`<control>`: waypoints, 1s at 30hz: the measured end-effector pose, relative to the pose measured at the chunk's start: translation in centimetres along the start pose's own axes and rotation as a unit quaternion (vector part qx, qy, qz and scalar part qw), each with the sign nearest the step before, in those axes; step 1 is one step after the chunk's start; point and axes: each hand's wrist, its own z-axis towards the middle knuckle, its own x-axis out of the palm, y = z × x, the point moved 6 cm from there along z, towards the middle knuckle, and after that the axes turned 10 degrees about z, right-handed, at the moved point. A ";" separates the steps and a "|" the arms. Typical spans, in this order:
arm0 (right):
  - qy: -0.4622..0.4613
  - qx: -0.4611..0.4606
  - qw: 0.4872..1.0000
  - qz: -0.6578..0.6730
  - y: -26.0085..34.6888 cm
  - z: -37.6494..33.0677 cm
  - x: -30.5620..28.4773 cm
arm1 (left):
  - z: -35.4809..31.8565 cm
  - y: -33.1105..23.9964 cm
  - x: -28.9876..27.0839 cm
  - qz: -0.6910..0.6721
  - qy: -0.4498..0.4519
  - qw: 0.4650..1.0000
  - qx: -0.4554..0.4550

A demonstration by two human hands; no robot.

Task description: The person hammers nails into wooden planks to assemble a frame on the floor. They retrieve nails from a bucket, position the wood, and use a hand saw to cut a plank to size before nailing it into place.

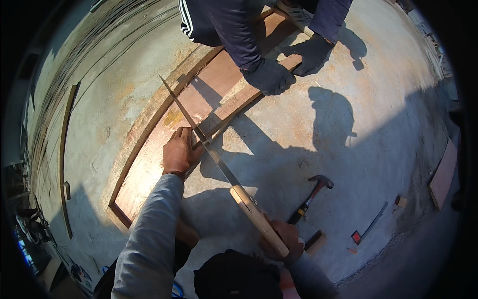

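Note:
My right hand (286, 240) is closed around the long pale wooden handle of a handsaw (249, 212). Its narrow blade slants up and left across the near edge strip (240, 102) of a long wooden panel frame (139, 177). Just left of the blade, my left hand (178, 152) grips that same edge strip, fingers bent over the wood. Farther up the strip, a co-worker's gloved hands (269, 76) hold the frame, both in black gloves. Where the saw teeth meet the wood is too small to make out.
On the concrete to the right lie a claw hammer (311, 198), a small wood block (315, 242), a thin dark strip with a red end (368, 226) and another small block (401, 201). A board (443, 174) is at far right. Long rods and a batten (64, 159) lie left.

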 end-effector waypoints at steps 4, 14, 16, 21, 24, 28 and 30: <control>0.044 0.011 0.995 -0.084 2.7 -2.5 -2.0 | 0.0 0.5 0.9 -0.001 0.007 1.000 -0.017; 0.001 -0.081 0.994 -0.079 3.0 0.4 -1.1 | -0.1 0.3 1.1 0.029 -0.033 0.999 0.014; 0.007 -0.080 0.993 -0.081 3.7 -1.6 -2.4 | -0.1 0.5 1.5 0.026 -0.030 0.999 0.013; -0.006 -0.132 0.991 0.014 1.8 3.6 -0.2 | -0.2 0.7 1.7 0.018 -0.022 1.000 0.001; -0.022 -0.176 0.983 0.049 1.0 5.3 1.2 | 0.0 0.5 1.1 0.036 -0.038 0.999 0.013; -0.022 -0.153 0.988 0.006 2.6 0.3 -1.6 | -0.1 0.4 1.5 0.027 -0.059 0.998 0.017; 0.072 -0.005 0.997 -0.037 2.0 0.0 -1.4 | -0.3 0.6 1.9 0.045 -0.069 0.997 0.009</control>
